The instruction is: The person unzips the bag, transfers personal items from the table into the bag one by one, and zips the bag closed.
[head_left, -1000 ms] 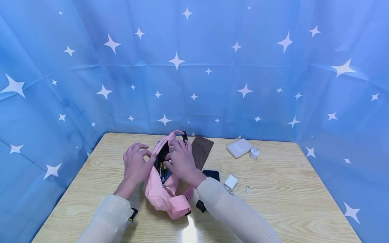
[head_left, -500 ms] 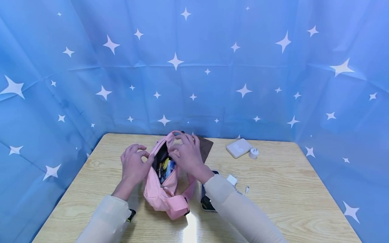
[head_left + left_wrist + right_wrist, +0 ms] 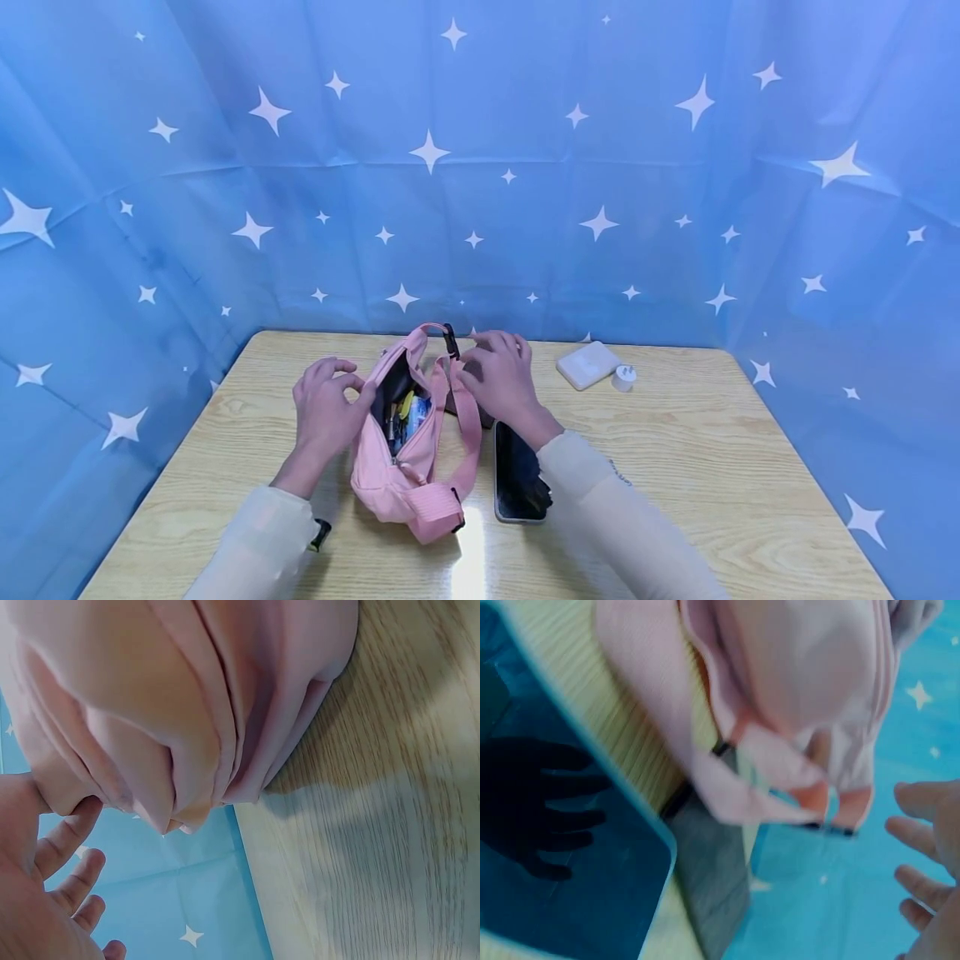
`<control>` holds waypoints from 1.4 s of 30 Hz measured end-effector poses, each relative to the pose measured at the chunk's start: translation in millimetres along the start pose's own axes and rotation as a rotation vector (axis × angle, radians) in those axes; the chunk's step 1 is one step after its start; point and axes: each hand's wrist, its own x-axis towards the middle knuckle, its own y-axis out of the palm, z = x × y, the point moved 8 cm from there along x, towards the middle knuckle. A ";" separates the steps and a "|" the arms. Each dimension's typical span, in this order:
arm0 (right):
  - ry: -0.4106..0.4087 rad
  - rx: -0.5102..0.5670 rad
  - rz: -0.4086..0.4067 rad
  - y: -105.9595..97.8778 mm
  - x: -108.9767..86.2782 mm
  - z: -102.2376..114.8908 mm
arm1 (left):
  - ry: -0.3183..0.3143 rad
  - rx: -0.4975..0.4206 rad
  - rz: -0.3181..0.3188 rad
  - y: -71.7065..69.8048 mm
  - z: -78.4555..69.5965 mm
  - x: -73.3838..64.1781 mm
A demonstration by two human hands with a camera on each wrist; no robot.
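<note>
Left hand (image 3: 326,407) pinches the left rim of an unzipped pink fabric bag (image 3: 381,490) on the pale wood-grain table (image 3: 735,500). Right hand (image 3: 504,379), loose and holding nothing, hovers beside its strap. Farther right lie a black rectangular phone (image 3: 515,479) and a white rounded block (image 3: 587,365).

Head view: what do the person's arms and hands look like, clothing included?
The left sleeve and right sleeve are long, plain and off-white, ending near the wrists. The left hand and right hand are ungloved, with no rings visible.
</note>
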 end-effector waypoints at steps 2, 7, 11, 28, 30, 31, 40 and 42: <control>0.018 0.000 -0.001 -2.3 -2.3 -12.9 | 0.000 0.000 -0.001 -0.3 0.4 -0.1; 0.069 -0.031 0.019 -8.7 -11.0 -50.3 | 0.001 -0.004 -0.005 -1.8 0.9 -0.5; 0.117 -0.089 0.049 -15.9 -19.6 -81.9 | -0.003 0.000 -0.004 -3.0 1.7 -0.4; 0.231 -0.183 0.066 -50.8 -63.3 -174.3 | 0.010 0.013 -0.028 -8.1 5.4 1.3; 0.221 -0.181 0.079 -51.0 -67.9 -175.2 | 0.009 0.014 -0.029 -8.3 6.7 1.4; 0.211 -0.176 0.091 -50.4 -70.4 -174.4 | 0.009 0.015 -0.029 -8.6 6.8 1.3; 0.061 -0.125 0.283 -26.8 -101.1 -150.8 | 0.015 0.008 -0.028 -9.1 5.2 0.8; 0.045 -0.108 0.335 -18.9 -107.3 -146.7 | 0.018 0.007 -0.026 -8.6 4.3 0.8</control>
